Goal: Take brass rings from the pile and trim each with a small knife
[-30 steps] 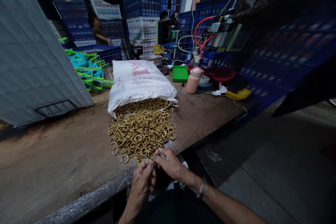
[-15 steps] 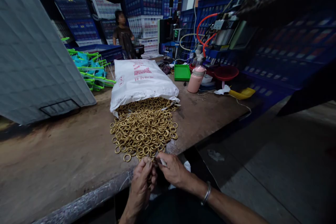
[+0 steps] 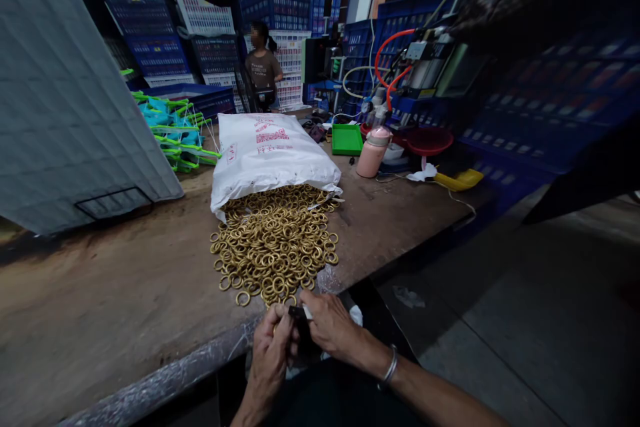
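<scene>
A heap of brass-coloured rings [image 3: 277, 247] spills from the mouth of a white woven sack [image 3: 273, 153] onto the table. At the table's near edge, my left hand [image 3: 270, 350] is closed in a pinch; a bit of gold shows between its fingers, apparently one ring, mostly hidden. My right hand [image 3: 330, 327] grips a small knife [image 3: 299, 312] with a pale handle and a short dark blade. The blade points left and meets the left fingertips. Both hands are just below the heap, close together.
A grey padded panel [image 3: 85, 100] stands on the left, near green and blue frames [image 3: 175, 137]. Beyond the sack are a green tray [image 3: 347, 139], a pink bottle [image 3: 373, 153] and a red dish [image 3: 429, 140]. A person [image 3: 263, 70] stands behind, before stacked crates [image 3: 137, 27].
The knife's dark blade now shows more plainly between my hands, which stay at almost the same spot. The person at the back has moved right and turned.
</scene>
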{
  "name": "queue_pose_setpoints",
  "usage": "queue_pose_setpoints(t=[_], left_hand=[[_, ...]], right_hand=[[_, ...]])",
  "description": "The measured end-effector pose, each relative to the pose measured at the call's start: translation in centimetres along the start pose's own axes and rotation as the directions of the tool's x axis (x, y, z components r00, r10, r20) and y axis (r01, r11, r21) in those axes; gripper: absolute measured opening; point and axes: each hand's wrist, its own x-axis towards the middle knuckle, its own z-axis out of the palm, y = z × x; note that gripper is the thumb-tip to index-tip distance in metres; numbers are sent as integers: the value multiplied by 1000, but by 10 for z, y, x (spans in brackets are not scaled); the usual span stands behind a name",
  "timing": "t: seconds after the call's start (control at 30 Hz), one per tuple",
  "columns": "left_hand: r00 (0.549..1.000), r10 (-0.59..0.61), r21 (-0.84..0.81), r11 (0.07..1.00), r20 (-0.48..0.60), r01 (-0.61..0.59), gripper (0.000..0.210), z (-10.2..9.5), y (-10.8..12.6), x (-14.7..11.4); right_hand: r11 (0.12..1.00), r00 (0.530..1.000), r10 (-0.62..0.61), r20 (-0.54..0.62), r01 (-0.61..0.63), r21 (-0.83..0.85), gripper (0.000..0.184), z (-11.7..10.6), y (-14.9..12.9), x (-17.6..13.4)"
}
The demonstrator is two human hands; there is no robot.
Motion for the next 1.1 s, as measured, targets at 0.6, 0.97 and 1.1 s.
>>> queue_pose_setpoints(t=[0.6, 0.97, 1.1], left_hand=[[986, -116, -328, 933, 122, 150, 23, -20, 5, -23], [973, -228, -585, 785, 34, 204, 24, -41, 16, -23], [979, -202, -563, 805, 35, 187, 20, -41, 20, -17]], right_hand=[[980, 982, -141, -129, 119, -162, 39, -7, -36, 37], [961, 985, -82, -151, 38, -272, 30, 13, -33, 55], [971, 982, -63, -177, 20, -239, 23, 13, -27, 60]])
